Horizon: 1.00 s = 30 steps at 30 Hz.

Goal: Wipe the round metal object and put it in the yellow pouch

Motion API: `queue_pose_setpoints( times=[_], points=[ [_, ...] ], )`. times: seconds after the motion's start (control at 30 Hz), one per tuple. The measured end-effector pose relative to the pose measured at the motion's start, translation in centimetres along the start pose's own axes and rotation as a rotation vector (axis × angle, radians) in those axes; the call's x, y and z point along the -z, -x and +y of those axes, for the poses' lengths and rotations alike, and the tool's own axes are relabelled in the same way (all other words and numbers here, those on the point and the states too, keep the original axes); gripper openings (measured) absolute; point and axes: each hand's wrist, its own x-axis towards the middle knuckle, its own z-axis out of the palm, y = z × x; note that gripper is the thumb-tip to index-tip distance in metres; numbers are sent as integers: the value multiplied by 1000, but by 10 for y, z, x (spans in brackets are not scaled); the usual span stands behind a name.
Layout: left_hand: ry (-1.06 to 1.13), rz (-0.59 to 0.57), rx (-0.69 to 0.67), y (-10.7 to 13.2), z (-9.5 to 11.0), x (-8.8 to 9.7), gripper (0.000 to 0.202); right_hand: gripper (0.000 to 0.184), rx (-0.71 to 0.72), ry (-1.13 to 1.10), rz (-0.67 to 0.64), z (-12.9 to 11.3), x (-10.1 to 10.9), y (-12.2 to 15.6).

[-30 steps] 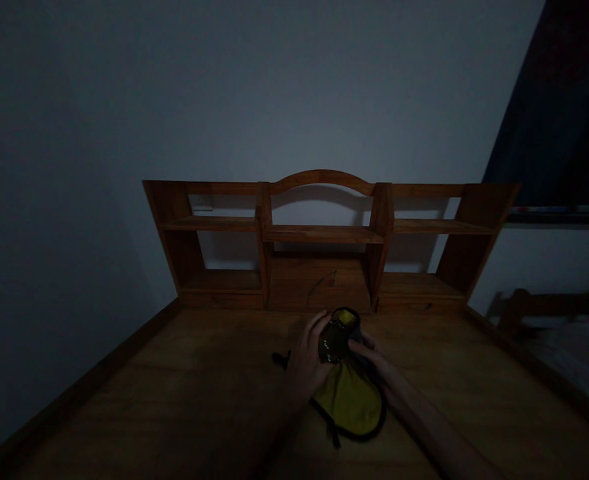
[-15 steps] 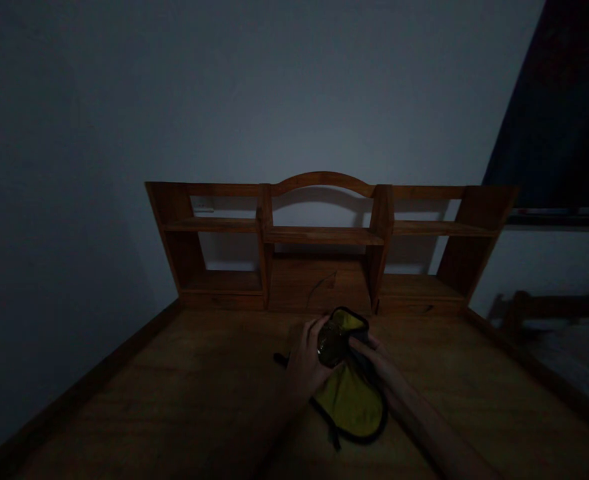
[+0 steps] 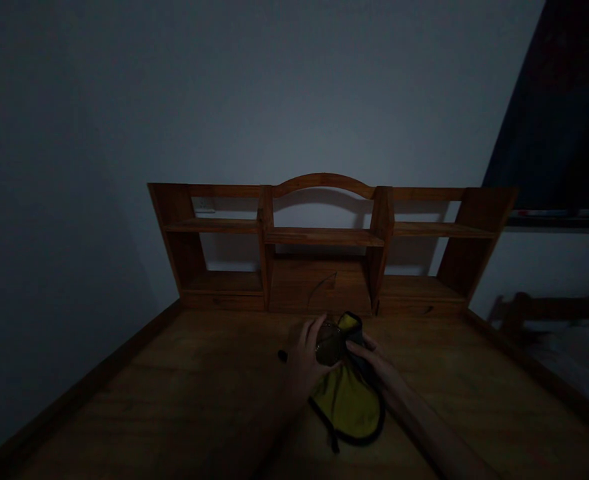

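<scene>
My left hand [image 3: 306, 353] is curled round a pair of sunglasses [image 3: 328, 343], its thumb and fingers at the rim of a dark lens. A black tip pokes out on the left of that hand, probably one of the temples. My right hand [image 3: 371, 360] grips a soft pouch [image 3: 353, 403] with yellow lining and black edging, thumb on top. The pouch is spread open, its larger flap hanging toward me with a short black tab at the lower edge. The sunglasses sit against the pouch's opening; how much of them lies inside is hidden.
Both hands are over a wooden desk [image 3: 199, 387]. A wooden shelf unit [image 3: 324, 237] stands along its back edge, against a pale wall [image 3: 294, 87]. To the right are a dark curtained window [image 3: 564, 120] and a bed [image 3: 564, 340]. The room is dim.
The pouch's upper end has shifted slightly right and down, and its yellow lining there shows less. The lens is now seen more clearly between my hands. Both grips stay the same.
</scene>
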Motion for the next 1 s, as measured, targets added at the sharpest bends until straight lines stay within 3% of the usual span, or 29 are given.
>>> queue_pose_setpoints(
  times=[0.2,0.43,0.73,1.0],
  points=[
    [13,1,-60,-1,3,2,93,46,68,89,15,7,6,-10],
    [16,-104,-182,2,7,3,70,49,195,290,114,25,13,-20],
    [-117,-156,-234,5,16,8,86,38,329,504,109,22,12,-16],
    [-156,-136,-224,6,11,3,90,28,456,717,129,14,11,-6]
  ],
)
